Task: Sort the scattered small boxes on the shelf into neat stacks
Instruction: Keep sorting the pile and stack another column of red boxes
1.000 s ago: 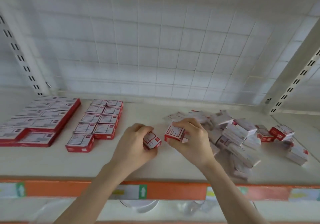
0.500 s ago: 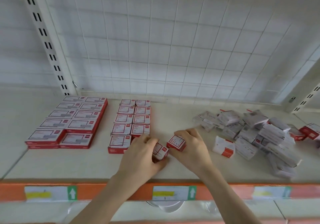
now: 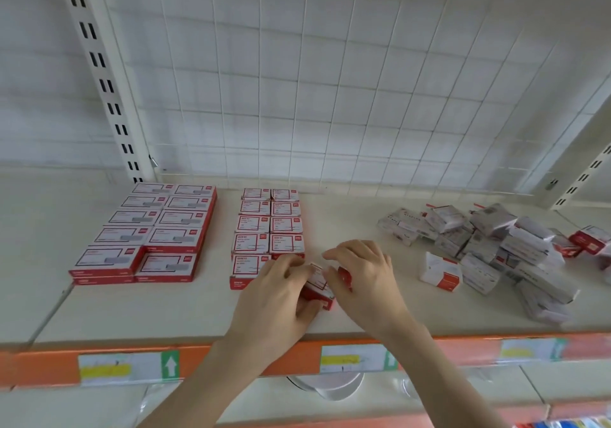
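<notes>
Now closer together, the left grip [image 3: 279,295] pinches the left box [image 3: 317,288], the right grip [image 3: 363,282] the right box [image 3: 344,276]; the boxes are side by side.

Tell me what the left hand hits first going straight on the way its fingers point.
Likely the nearest box in the right-hand neat row, just past the left hand; height is unclear, so it might pass over.
</notes>
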A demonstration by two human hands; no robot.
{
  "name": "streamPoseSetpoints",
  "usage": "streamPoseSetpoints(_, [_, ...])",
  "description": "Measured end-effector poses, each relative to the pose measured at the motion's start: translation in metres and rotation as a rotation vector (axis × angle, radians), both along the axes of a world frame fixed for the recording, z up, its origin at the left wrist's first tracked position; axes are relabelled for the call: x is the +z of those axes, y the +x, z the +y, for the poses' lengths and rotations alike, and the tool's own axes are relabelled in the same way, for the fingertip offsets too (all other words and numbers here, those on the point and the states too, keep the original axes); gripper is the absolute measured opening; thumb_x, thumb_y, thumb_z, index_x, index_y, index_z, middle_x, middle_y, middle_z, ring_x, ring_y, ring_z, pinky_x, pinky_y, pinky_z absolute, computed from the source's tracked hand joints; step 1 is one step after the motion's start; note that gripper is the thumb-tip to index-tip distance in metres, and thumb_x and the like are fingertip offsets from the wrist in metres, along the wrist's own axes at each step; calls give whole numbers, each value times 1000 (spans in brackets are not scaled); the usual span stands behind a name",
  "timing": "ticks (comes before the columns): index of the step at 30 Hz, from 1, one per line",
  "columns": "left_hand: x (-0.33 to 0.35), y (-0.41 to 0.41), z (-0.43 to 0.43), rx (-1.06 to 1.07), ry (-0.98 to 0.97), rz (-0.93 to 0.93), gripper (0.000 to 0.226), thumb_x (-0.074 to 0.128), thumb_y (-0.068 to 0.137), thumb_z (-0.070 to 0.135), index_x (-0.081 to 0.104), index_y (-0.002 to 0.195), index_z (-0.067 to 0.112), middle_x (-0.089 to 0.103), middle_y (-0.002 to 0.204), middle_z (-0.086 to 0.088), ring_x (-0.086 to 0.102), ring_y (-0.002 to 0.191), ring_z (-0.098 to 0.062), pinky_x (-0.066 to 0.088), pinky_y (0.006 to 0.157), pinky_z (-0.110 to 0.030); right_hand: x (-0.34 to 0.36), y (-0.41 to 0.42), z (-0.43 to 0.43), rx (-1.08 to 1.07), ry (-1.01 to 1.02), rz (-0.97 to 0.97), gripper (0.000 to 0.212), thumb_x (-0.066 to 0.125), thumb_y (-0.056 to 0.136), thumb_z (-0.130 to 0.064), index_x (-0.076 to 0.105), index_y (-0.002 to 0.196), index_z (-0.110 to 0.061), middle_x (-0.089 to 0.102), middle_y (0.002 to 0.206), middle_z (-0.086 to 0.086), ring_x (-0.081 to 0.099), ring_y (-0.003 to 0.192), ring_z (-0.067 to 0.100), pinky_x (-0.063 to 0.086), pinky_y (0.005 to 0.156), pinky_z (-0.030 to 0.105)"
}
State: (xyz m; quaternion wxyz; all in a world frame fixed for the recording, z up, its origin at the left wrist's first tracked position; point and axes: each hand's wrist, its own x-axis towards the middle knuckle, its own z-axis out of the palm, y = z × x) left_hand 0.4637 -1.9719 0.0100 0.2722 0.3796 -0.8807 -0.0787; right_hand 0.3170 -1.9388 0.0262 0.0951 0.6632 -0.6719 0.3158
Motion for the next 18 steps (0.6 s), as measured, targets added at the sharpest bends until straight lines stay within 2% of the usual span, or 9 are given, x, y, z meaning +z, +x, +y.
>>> streamPoseSetpoints(3, [2,9,-2,43,-53,31,31,65,59,32,68,86,18,63,90,1,64,76,-21,51,49,-26,-2,13,-1,-4,95,81,30,44,68,-42,67,78,-26,66,76,-10,64,75,23,48,61,40])
streamPoseSetpoints(8, [-2,25,-14,165,-108,-35,48,89,46,25,70,88,12,65,93,-7,63,80,-32,54,54,-36,-8,20,-5,-35,188,140,34,46,63,-49,68,74,-26,67,73,-10,65,72,21,50,62,43])
streamPoseSetpoints(13, [-2,32,-14,202,-125,-85,46,88,47,23,71,88,11,66,95,-9,63,84,-34,55,60,-41,-11,20,-6,-27,177,172,30,63,51,-37,70,77,-23,68,74,-7,65,69,23,52,58,44])
streamPoseSetpoints(18, [-5,36,-19,231,-109,-104,46,87,46,20,71,88,8,66,94,-11,63,84,-37,56,59,-43,-9,22,-12,162,147,159,34,68,50,-22,71,83,-16,70,82,-4,65,73,26,51,59,43])
